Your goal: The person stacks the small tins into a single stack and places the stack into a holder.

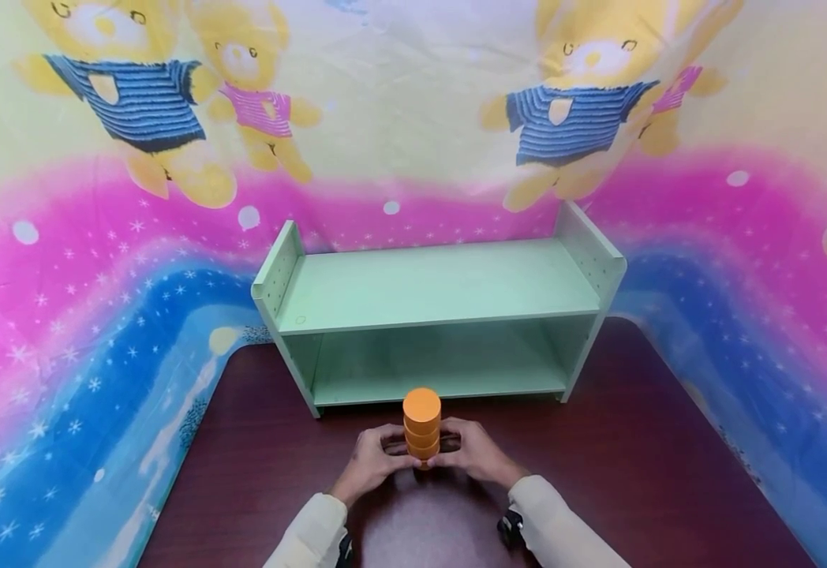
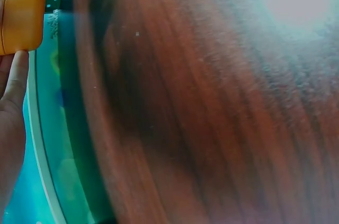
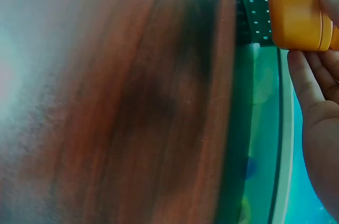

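Observation:
A stack of several orange cylinders (image 1: 422, 407) stands upright in the head view, in front of the shelf. My left hand (image 1: 371, 461) grips its lower part from the left, thumb toward me and fingers behind. From the right my right hand (image 1: 479, 456) holds it the same way. The left wrist view has one smooth orange cylinder (image 2: 24, 17) at its upper left edge, fingers against it. At the upper right of the right wrist view, the cylinder (image 3: 296, 13) meets another along a thin seam. Hands partly hide the lower pieces.
A pale green two-level shelf (image 1: 442, 288) with raised side panels stands at the back of the dark red-brown table (image 1: 257, 473). Behind it and along both sides hangs a cloth (image 1: 399, 126) printed with bears. Light glares off the tabletop near me.

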A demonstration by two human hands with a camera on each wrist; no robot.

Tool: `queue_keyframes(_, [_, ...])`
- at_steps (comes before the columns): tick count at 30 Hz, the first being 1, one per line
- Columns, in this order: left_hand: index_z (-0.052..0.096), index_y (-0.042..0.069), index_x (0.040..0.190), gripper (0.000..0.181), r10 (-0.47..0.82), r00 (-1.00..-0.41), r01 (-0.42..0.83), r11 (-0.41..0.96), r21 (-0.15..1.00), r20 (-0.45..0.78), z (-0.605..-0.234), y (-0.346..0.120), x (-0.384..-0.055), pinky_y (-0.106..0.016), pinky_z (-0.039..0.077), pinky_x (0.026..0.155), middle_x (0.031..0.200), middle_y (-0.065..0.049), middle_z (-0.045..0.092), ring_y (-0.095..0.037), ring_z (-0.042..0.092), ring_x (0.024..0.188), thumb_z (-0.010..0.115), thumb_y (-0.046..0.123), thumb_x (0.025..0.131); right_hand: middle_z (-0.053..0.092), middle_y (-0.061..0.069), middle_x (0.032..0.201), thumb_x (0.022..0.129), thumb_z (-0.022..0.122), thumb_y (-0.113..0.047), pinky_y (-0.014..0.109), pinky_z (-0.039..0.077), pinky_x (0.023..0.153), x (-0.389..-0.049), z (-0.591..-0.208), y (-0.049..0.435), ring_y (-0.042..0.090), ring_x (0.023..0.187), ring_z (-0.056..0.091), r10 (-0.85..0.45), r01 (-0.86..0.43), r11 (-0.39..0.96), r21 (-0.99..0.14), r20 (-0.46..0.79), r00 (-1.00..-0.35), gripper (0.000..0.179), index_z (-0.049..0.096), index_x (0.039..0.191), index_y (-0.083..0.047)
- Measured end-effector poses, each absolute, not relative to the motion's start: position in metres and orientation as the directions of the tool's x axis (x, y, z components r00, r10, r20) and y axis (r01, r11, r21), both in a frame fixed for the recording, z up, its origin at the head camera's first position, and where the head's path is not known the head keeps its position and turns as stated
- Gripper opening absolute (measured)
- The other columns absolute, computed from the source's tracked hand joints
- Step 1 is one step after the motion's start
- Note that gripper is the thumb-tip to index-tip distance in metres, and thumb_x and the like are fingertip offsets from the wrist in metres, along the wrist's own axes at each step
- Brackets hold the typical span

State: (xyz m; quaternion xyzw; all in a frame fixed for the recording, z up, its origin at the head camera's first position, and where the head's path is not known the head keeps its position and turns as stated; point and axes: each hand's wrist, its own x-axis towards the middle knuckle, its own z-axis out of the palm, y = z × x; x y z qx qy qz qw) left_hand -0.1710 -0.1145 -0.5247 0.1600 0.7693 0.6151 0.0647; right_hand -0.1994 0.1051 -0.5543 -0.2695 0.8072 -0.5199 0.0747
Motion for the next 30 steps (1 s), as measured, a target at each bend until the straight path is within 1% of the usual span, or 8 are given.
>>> queue_keyframes(5, [0.063, -0.003, 0.11, 0.045, 0.331, -0.938, 0.178, 0.214, 0.96, 0.1, -0.517, -0.114, -0.172, -0.029, 0.057, 0.076, 0.108, -0.017, 0.064, -0.029, 0.065, 0.093, 0.081, 0.001, 0.069, 0.062, -0.004, 0.108, 0.072, 0.08, -0.036, 0.027, 0.053, 0.085, -0.202, -0.55, 0.107, 0.012, 0.099, 0.061, -0.514, -0.397, 0.329, -0.857, 0.191, -0.837, 0.05, 0.063, 0.114, -0.015])
queue_keyframes(11, [0.064, -0.002, 0.109, 0.044, 0.354, -0.923, 0.234, 0.207, 0.95, 0.15, -0.516, -0.112, -0.177, -0.036, 0.057, 0.077, 0.107, -0.016, 0.065, -0.03, 0.065, 0.092, 0.081, 0.004, 0.069, 0.062, -0.005, 0.108, 0.071, 0.08, -0.037, 0.026, 0.053, 0.085, -0.204, -0.539, 0.11, 0.01, 0.098, 0.061, -0.509, -0.405, 0.36, -0.84, 0.186, -0.84, 0.052, 0.063, 0.114, -0.013])
queue_keyframes(15, [0.064, 0.001, 0.109, 0.045, 0.353, -0.924, 0.234, 0.213, 0.949, 0.148, -0.527, -0.112, -0.186, -0.03, 0.057, 0.076, 0.107, -0.013, 0.065, -0.026, 0.066, 0.092, 0.082, 0.007, 0.068, 0.063, -0.002, 0.108, 0.071, 0.08, -0.036, 0.033, 0.054, 0.085, -0.206, -0.534, 0.112, 0.012, 0.097, 0.062, -0.514, -0.398, 0.337, -0.854, 0.187, -0.837, 0.052, 0.063, 0.113, -0.01])
queue_keyframes(17, [0.065, 0.004, 0.109, 0.046, 0.349, -0.927, 0.222, 0.222, 0.949, 0.135, -0.531, -0.112, -0.19, -0.027, 0.056, 0.076, 0.107, -0.01, 0.066, -0.022, 0.066, 0.092, 0.083, 0.011, 0.068, 0.064, -0.001, 0.107, 0.07, 0.081, -0.035, 0.034, 0.055, 0.084, -0.207, -0.531, 0.114, 0.012, 0.096, 0.062, -0.514, -0.392, 0.332, -0.858, 0.184, -0.838, 0.052, 0.063, 0.112, -0.01])
queue_keyframes(18, [0.065, 0.005, 0.109, 0.047, 0.35, -0.927, 0.224, 0.225, 0.948, 0.136, -0.531, -0.112, -0.191, -0.026, 0.056, 0.076, 0.107, -0.009, 0.066, -0.02, 0.066, 0.092, 0.084, 0.014, 0.068, 0.064, 0.0, 0.108, 0.071, 0.081, -0.034, 0.034, 0.055, 0.084, -0.207, -0.529, 0.114, 0.012, 0.096, 0.063, -0.514, -0.387, 0.328, -0.862, 0.181, -0.838, 0.052, 0.063, 0.112, -0.009])
queue_keyframes(23, [0.065, 0.008, 0.11, 0.049, 0.361, -0.92, 0.252, 0.241, 0.937, 0.154, -0.525, -0.111, -0.194, -0.024, 0.056, 0.075, 0.107, -0.007, 0.066, -0.013, 0.066, 0.09, 0.084, 0.023, 0.067, 0.064, -0.001, 0.109, 0.071, 0.08, -0.034, 0.023, 0.054, 0.082, -0.208, -0.523, 0.117, 0.01, 0.095, 0.063, -0.518, -0.384, 0.332, -0.862, 0.173, -0.838, 0.052, 0.063, 0.114, -0.011])
queue_keyframes(25, [0.065, 0.009, 0.11, 0.05, 0.363, -0.919, 0.255, 0.252, 0.934, 0.153, -0.522, -0.111, -0.194, -0.024, 0.056, 0.075, 0.108, -0.006, 0.066, -0.011, 0.066, 0.089, 0.084, 0.025, 0.067, 0.064, -0.001, 0.109, 0.072, 0.08, -0.034, 0.022, 0.054, 0.081, -0.209, -0.52, 0.118, 0.01, 0.096, 0.062, -0.521, -0.387, 0.328, -0.862, 0.177, -0.835, 0.052, 0.062, 0.114, -0.011])
queue_keyframes(30, [0.065, 0.009, 0.111, 0.052, 0.369, -0.919, 0.25, 0.272, 0.93, 0.139, -0.514, -0.11, -0.196, -0.024, 0.056, 0.075, 0.109, -0.005, 0.066, -0.011, 0.066, 0.089, 0.084, 0.028, 0.067, 0.064, -0.002, 0.109, 0.072, 0.08, -0.031, 0.023, 0.054, 0.081, -0.209, -0.513, 0.118, 0.009, 0.095, 0.062, -0.522, -0.377, 0.322, -0.868, 0.169, -0.836, 0.049, 0.062, 0.114, -0.012])
